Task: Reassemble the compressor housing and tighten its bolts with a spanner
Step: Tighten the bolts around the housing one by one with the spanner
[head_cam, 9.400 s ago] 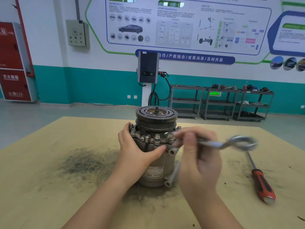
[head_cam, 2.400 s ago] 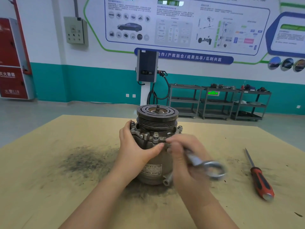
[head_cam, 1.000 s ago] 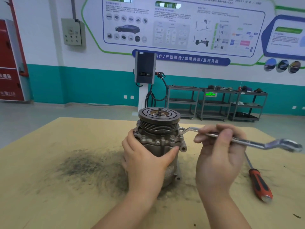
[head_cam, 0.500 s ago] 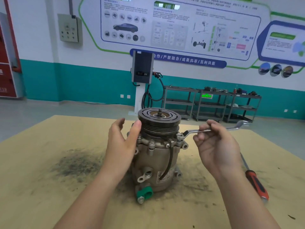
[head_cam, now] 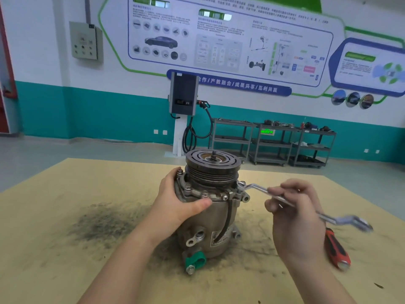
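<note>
Spanner (head_cam: 282, 199) far end blurred beyond right hand (head_cam: 293, 213)

Red-black screwdriver (head_cam: 336, 249), green-capped compressor (head_cam: 210, 207)

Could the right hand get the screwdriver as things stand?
Probably not yet: the right hand grips the spanner, whose ring sits on a compressor bolt. The screwdriver lies uncovered on the table just beside that wrist.

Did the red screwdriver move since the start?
No. The red screwdriver lies at the same spot right of the compressor on the table, untouched.
</note>
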